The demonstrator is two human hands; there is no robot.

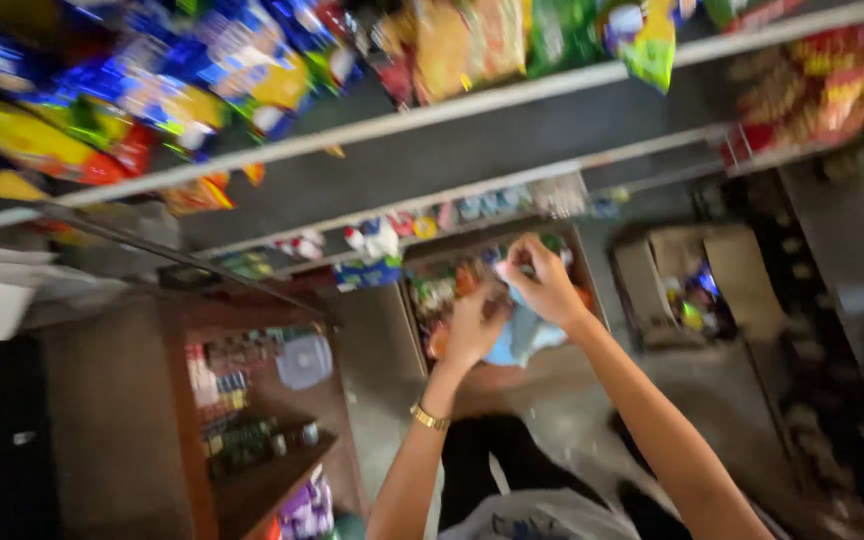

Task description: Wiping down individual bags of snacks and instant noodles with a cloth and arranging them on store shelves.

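Both hands, left hand (pixel 472 325) and right hand (pixel 544 283), pinched a light-blue bag (pixel 522 335) over snack-filled cardboard box (pixel 420 300); second box (pixel 642 290) held packets.

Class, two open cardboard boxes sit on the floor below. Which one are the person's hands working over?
The left cardboard box, packed with colourful packets. Both the left hand and right hand are over it, touching a pale blue bag. The right cardboard box stands apart, untouched.
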